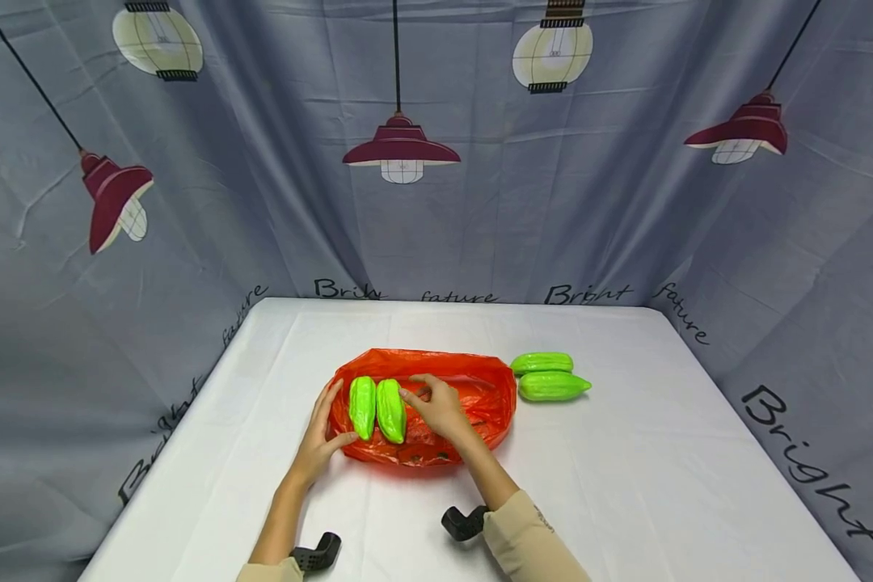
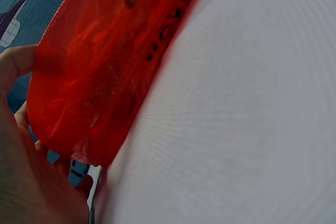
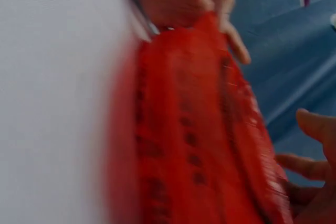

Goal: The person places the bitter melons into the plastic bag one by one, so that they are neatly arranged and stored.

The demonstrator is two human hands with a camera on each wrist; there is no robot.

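The left hand [image 1: 318,443] steadies the red bag [image 1: 480,404] with loose, open fingers, while the right hand [image 1: 440,408] rests open beside two gourds [image 1: 377,408] lying on it.

So my table [image 1: 626,485] here is covered in a plain white cloth, kind of wrinkly. Sitting flat on it near the middle is a crinkly red-orange plastic bag [image 1: 491,400] with some dark print along the front edge. Just off the bag's right side there are two bright green ridged bitter gourds [image 1: 550,377] lying straight on the cloth, side by side and touching, tips pointing right. Nearest me, two little black curved brackets [image 1: 318,554] show against the front edge.
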